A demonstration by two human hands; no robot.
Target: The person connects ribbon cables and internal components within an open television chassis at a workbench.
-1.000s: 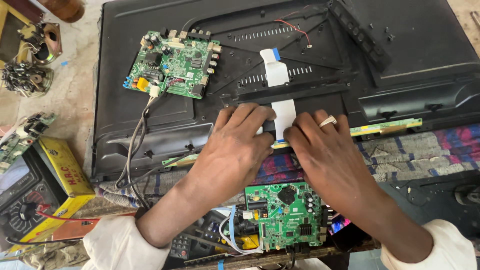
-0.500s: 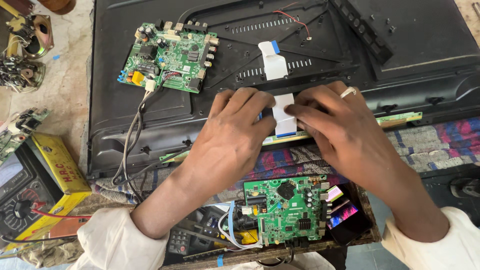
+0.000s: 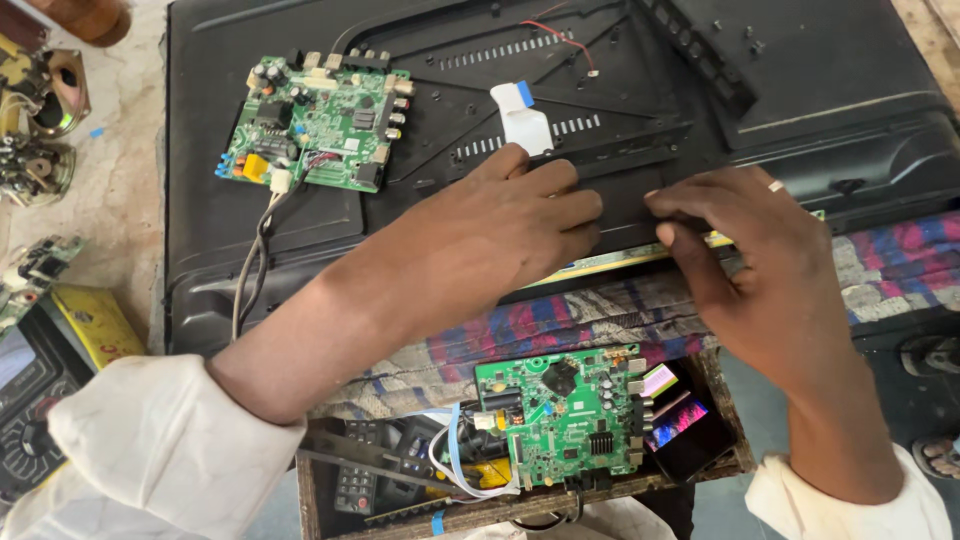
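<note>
A moment ago both hands sat close together over the white flat cable (image 3: 522,117); now they have pulled a little apart, and the lower bit of the cable that showed between them is hidden; the left hand (image 3: 500,235) lies flat on the black back panel (image 3: 800,70) with its fingers curled down over the edge; I cannot tell if it grips anything; the right hand (image 3: 755,260) presses bent fingers on the thin strip board (image 3: 610,262) at that same edge; the cable's free end sticks up just above the left hand's knuckles; a green circuit board (image 3: 318,130) rests on the panel, up and to the left of the left hand; another green circuit board (image 3: 562,418) sits in the wooden tray (image 3: 318,500) below both hands
</note>
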